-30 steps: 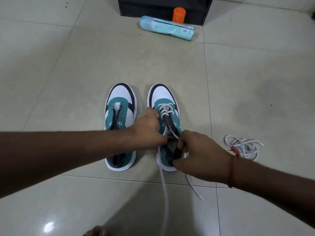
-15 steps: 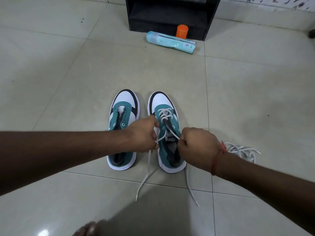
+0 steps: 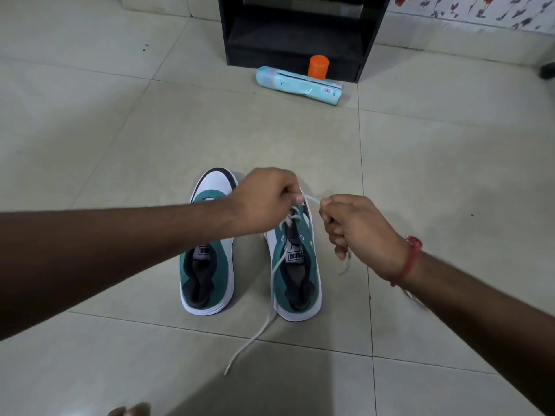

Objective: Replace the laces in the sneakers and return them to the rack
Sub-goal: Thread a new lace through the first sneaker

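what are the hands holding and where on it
Both grip the white lace of the right sneaker: the left hand and right hand each pinch one strand above the laced eyelets, the lace ends hanging loose.

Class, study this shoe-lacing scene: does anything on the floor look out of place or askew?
Yes. A light blue bottle lies tipped on its side in front of the black rack, beside an upright orange cap. The left sneaker has no lace yet.

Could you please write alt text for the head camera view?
Both hands, left hand and right hand, pull a white lace through the right sneaker; the left sneaker beside it is unlaced, on floor tiles before a black rack.
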